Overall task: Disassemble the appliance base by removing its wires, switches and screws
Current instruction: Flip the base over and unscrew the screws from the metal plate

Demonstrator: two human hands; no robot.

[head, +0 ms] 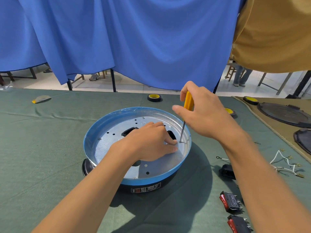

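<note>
The round appliance base [107, 125], blue-rimmed with a silver metal plate inside, sits in the middle of the green table. My right hand [204, 113] grips a yellow-handled screwdriver [188, 102]; its tip stands on a screw [180, 141] at the plate's right edge. My left hand [151, 142] lies inside the base with its fingers curled, fingertips pressing on the plate just left of that screw. Two red rocker switches [231, 201] and a black socket [228, 171] lie on the cloth at the right. White wires [284, 163] lie further right.
A black tape roll with a yellow core [154, 97] stands behind the base, another [230, 111] behind my right hand. Black lids [286, 114] rest on a tan mat at the far right. A blue curtain hangs behind the table.
</note>
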